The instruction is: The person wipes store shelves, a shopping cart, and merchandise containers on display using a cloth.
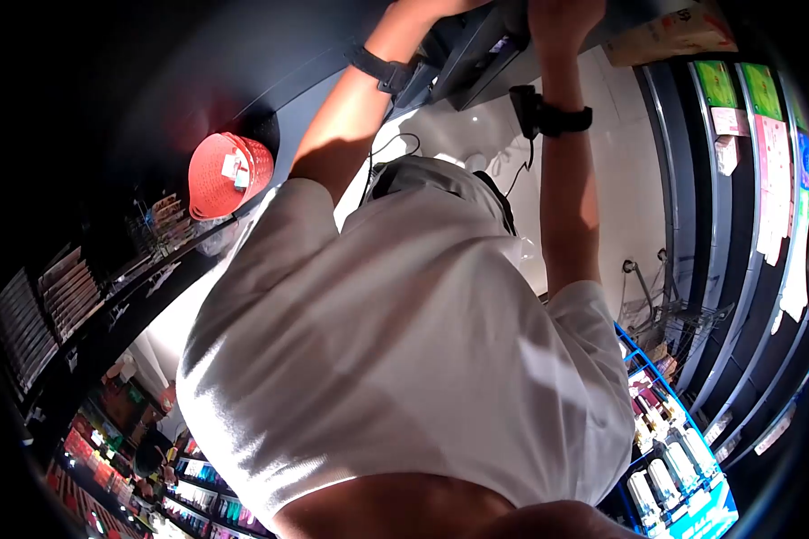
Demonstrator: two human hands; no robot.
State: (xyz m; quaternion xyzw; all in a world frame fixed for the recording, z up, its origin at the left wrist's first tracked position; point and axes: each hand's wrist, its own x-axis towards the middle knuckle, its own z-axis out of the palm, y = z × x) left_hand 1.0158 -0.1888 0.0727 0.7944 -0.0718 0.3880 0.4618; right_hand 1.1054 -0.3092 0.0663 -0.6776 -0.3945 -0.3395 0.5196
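At the top edge, my left hand (440, 5) is mostly cut off by the frame, and its fingers do not show. My right hand (566, 20) is also at the top edge, its fingers hidden. Both arms reach forward, with a black strap (379, 69) on the left wrist and a black band with a small device (550, 117) on the right. Between the hands are dark panels (476, 56), like part of a shelf or rack. I cannot tell whether either hand touches them.
A red plastic basket (208, 178) sits on a dark surface to the left, near stacked packs (67, 292). On the right are shelves with green packages (715, 85), a cardboard box (672, 38) and a blue rack (706, 492) of bottles. Pale floor (620, 171) shows below.
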